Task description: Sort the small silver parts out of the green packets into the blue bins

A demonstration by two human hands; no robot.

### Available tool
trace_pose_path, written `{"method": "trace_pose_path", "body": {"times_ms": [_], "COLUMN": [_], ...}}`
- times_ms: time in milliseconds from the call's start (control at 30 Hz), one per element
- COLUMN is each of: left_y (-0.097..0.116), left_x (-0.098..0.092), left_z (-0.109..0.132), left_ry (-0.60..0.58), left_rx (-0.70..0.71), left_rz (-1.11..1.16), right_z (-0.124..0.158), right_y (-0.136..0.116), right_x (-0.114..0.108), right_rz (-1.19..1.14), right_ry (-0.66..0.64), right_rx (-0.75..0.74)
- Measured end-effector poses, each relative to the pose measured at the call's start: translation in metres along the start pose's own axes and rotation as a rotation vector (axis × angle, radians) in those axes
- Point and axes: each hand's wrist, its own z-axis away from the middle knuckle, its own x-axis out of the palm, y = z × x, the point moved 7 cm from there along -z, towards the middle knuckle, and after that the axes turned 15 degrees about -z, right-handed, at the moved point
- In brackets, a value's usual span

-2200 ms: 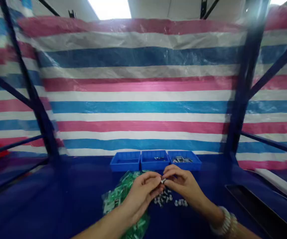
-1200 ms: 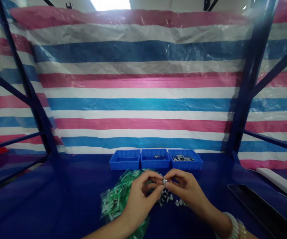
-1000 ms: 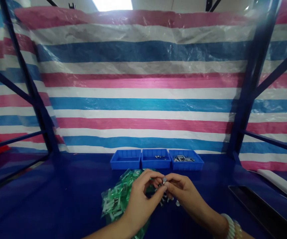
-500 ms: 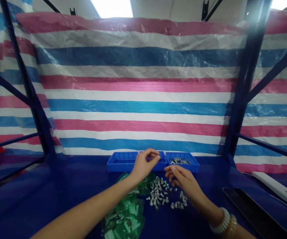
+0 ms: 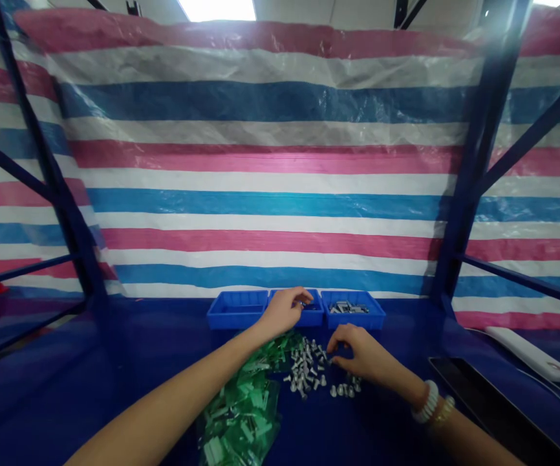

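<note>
My left hand [image 5: 284,309] reaches over the middle blue bin [image 5: 312,314], fingers curled in a pinch on a small metal piece at the bin's mouth. My right hand [image 5: 357,353] rests on the dark blue table by a pile of small silver screws [image 5: 304,371], fingertips pinched down at the pile's right edge; whether it holds a screw is hidden. A clear bag of green parts [image 5: 244,409] lies under my left forearm. The right blue bin [image 5: 352,309] holds several grey metal pieces. The left blue bin [image 5: 237,309] looks empty.
A striped pink, white and blue tarp [image 5: 270,168] hangs behind the bins. Dark blue frame posts [image 5: 469,194] stand at both sides. A black tray [image 5: 493,408] and a white object [image 5: 532,353] lie at the right.
My hands held one small metal piece together over the screw pile. They parted: the left hand went forward to the middle bin, the right dropped to the screws.
</note>
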Motion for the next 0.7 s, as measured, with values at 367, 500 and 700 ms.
{"method": "trace_pose_path", "body": {"times_ms": [367,500,700], "left_y": [0.014,0.018,0.019], "left_x": [0.01,0.026,0.022], "left_z": [0.094,0.105,0.109], "left_ry": [-0.029,-0.094,-0.039], "left_rx": [-0.195,-0.327,-0.332], "left_rz": [0.532,0.879,0.94], "right_z": [0.002,0.013,0.018], "right_y": [-0.03,-0.063,-0.065], "right_x": [0.008,0.018,0.024], "right_rz": [-0.138,-0.251,-0.469], "right_ry": [0.076,0.116,0.125], "right_rx": [0.022,-0.092,-0.028]}}
